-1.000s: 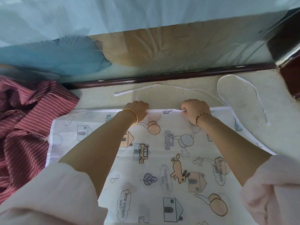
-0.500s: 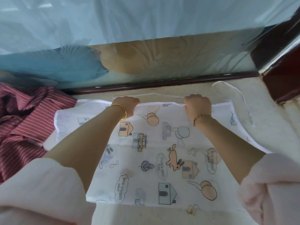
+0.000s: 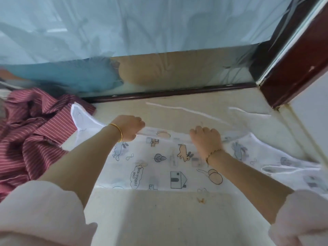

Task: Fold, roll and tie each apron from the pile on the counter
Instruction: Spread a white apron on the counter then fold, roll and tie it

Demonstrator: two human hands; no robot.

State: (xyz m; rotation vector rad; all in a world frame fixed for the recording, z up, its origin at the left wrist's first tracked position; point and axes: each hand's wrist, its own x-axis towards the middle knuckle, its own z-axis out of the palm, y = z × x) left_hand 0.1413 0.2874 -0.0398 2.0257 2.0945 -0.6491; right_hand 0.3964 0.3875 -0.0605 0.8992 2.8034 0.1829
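A white apron [image 3: 159, 164] printed with rabbits, houses and balloons lies spread across the beige counter [image 3: 159, 213]. My left hand [image 3: 130, 127] grips its far folded edge left of centre. My right hand [image 3: 206, 139] grips the same edge to the right. Both fists are curled over the cloth. The apron's white strings [image 3: 184, 110] trail on the counter beyond the hands, toward the back wall. One white corner [image 3: 79, 118] of the apron lies over the striped cloth on the left.
A crumpled red striped apron pile [image 3: 30, 135] sits at the left. A dark wooden ledge [image 3: 170, 93] and plastic-covered window run along the back. A dark red frame [image 3: 292, 68] closes the right corner.
Both hands have drawn the apron's far edge toward me, so the visible cloth is now a narrower band. The strings have stretched out behind, and bare counter now shows in front.
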